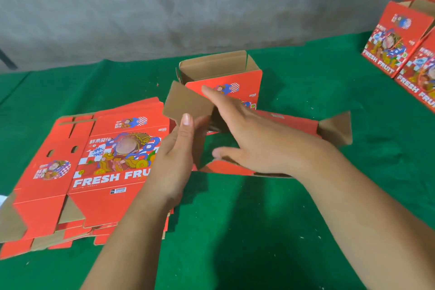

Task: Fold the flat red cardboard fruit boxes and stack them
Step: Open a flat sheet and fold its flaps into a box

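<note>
Head view: a half-folded red box (pixel 282 125) was held above the green worktop (pixel 235 219). Its brown flap (pixel 186 103) was pinched by the left hand (pixel 174 160); the right hand (pixel 254 139), fingers straight, pressed it. A flat stack (pixel 77 172) lay left.

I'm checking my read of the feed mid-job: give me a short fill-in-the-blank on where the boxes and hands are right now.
1. The pile of flat boxes lies on the ____ cloth.
2. The left hand pinches a ____ cardboard flap of the box being folded.
3. Behind the hands, the folded box stands with its top ____.
4. More folded boxes stand at the far ____ of the view.

Missing words: green; brown; open; right
</note>
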Tool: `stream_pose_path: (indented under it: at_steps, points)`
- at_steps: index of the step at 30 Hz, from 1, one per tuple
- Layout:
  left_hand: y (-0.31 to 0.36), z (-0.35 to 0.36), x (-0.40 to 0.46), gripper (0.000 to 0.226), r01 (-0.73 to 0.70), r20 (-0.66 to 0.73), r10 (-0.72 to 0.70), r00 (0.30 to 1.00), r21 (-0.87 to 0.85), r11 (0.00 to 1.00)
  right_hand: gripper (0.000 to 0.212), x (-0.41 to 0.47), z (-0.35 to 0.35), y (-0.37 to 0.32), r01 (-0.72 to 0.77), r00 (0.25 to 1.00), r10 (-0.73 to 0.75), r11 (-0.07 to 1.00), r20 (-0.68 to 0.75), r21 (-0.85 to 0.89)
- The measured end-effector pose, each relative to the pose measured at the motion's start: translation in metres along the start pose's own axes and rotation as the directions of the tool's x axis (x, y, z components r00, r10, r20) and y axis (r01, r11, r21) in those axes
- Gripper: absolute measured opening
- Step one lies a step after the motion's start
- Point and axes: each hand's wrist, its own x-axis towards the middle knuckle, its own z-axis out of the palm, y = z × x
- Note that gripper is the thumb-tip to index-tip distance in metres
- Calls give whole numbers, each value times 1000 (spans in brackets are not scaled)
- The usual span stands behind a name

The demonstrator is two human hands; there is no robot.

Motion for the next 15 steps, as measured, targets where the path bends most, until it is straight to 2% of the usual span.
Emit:
stream_pose_path:
  at_steps: [2,5,6,8,10,11,12,14,15]
  points:
    - [-5,0,2,47,70,-43,-76,996,-110,991,89,-14,-4,2,-13,998,19,993,52,-114]
    - [-22,-7,7,21,126,-115,-136,984,-87,988,47,-30,-11,16,-163,982,183,939,39,-302]
    - [-29,-9,7,23,134,-168,-141,976,-57,989,46,-34,-15,22,-231,966,255,920,36,-318]
    - [-38,-13,7,31,132,-278,-117,953,36,991,53,-40,-16,34,-363,913,393,904,106,-226]
    - [-43,-15,1,25,99,-336,-77,939,48,994,47,-44,-11,39,-398,881,430,899,197,-184]
    - [-42,-13,-3,34,78,-335,-69,940,13,997,43,-44,-10,39,-414,869,447,891,211,-186]
    - [-41,-12,-6,55,61,-325,-62,944,-13,998,51,-42,-9,39,-441,851,478,876,219,-197]
    - [-42,-13,-10,92,5,-295,11,956,52,999,86,-32,-11,41,-487,801,534,844,272,-224]
    - [-43,-13,-12,92,-39,-254,69,965,121,992,94,-27,-14,43,-513,771,565,824,294,-238]
